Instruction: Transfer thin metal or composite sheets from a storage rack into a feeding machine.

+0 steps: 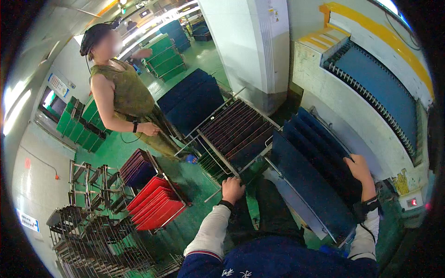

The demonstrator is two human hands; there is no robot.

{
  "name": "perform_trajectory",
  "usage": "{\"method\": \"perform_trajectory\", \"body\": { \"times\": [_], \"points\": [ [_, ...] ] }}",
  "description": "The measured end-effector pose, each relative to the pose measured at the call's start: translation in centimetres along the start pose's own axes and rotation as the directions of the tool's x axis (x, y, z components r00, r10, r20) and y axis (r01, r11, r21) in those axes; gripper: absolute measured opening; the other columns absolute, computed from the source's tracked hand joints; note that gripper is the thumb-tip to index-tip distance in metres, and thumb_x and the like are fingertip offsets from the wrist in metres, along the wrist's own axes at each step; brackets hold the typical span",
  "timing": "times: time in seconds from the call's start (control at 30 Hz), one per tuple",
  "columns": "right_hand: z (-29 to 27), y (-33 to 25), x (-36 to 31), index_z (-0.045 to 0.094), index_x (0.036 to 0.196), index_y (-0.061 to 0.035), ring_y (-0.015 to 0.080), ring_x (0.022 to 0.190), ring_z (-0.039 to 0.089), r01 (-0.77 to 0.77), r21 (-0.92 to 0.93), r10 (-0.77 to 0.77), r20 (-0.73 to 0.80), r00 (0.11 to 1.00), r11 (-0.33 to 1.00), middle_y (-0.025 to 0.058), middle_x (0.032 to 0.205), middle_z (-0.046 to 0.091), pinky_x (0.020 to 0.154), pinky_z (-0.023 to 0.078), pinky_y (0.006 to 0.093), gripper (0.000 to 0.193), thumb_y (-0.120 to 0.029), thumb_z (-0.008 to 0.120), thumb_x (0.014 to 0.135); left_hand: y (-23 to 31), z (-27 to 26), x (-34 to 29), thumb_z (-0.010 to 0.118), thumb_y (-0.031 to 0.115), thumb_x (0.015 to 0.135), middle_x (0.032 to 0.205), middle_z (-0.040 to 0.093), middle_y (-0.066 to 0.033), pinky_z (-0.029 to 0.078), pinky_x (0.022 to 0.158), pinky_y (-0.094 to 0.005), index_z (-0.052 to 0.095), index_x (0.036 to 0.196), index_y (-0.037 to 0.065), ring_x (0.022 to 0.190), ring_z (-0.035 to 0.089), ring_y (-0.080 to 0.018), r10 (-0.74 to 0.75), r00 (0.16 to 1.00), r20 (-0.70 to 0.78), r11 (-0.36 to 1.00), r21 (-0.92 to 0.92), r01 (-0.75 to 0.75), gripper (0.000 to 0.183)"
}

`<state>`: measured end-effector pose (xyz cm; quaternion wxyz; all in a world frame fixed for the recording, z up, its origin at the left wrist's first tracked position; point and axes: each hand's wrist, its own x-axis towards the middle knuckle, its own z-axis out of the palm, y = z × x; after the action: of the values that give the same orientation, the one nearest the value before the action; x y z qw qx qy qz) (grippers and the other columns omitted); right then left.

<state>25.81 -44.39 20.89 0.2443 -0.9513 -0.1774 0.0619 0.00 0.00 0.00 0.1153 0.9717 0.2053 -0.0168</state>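
Dark blue panels (315,185) standing on edge in a wire rack (296,217), leaning close together near its right end. Right hand (358,167) laid over the top edge of one panel, fingers curled around it. Left hand (232,189) closed on the metal frame (222,178) at the rack's left corner. Just beyond, another rack of dark brown panels (238,132), then more blue sheets (192,99). Red trays (157,204) stacked in a wire cart at left, beside empty wire racks (88,222). Another person (123,95) standing on the green floor (194,180). Conveyor machine (371,92) along the right.
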Motion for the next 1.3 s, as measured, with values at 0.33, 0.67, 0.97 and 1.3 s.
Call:
{"method": "perform_trajectory", "body": {
  "times": [0.33,0.67,0.97,1.3],
  "points": [
    [0.9,1.1,0.4,0.066,0.088,0.0056,0.0468,0.076,0.062,0.034,0.021,-0.034,-0.004,0.999,0.999,0.0309,0.082,0.060,0.066,0.046,0.0479,0.036,-0.030,0.068,0.089,-0.3,-0.3,0.0,0.069,0.035,0.082,0.113,0.069,-0.0065,0.044,0.095,-0.0455,0.074,0.105,0.010,0.114,0.059,-0.0278,-0.015,1.000,0.021,1.000,-0.004,0.015,0.035],
    [-0.1,-0.1,-0.3,0.067,0.091,0.0049,0.0467,0.082,0.063,0.031,0.010,-0.031,0.007,1.000,0.999,0.0303,0.087,0.064,0.070,0.048,0.0470,0.034,-0.029,0.066,0.090,0.0,-0.1,0.1,0.069,0.036,0.082,0.112,0.069,-0.0067,0.044,0.093,-0.0453,0.073,0.101,0.009,0.112,0.060,-0.0276,-0.008,1.000,0.008,1.000,-0.014,0.008,0.034],
    [0.1,0.4,0.0,0.067,0.090,0.0045,0.0452,0.081,0.065,-0.048,-0.053,0.050,0.039,0.998,0.997,0.0298,0.085,0.064,0.072,0.048,0.0476,0.035,-0.030,0.066,0.090,-0.3,0.3,-0.1,0.070,0.036,0.081,0.106,0.068,-0.0068,0.045,0.091,-0.0448,0.072,0.097,0.009,0.109,0.060,-0.0279,0.035,0.998,-0.053,0.999,0.022,-0.034,0.032],
    [-0.3,-0.2,-0.1,0.068,0.093,0.0027,0.0437,0.081,0.066,-0.042,-0.007,0.043,0.065,0.997,0.999,0.0287,0.086,0.065,0.072,0.048,0.0469,0.033,-0.030,0.064,0.091,-0.5,0.7,0.0,0.068,0.034,0.080,0.102,0.069,-0.0079,0.046,0.090,-0.0453,0.073,0.092,0.009,0.106,0.061,-0.0288,0.025,0.997,-0.072,1.000,-0.004,-0.025,0.028]
  ]
}}
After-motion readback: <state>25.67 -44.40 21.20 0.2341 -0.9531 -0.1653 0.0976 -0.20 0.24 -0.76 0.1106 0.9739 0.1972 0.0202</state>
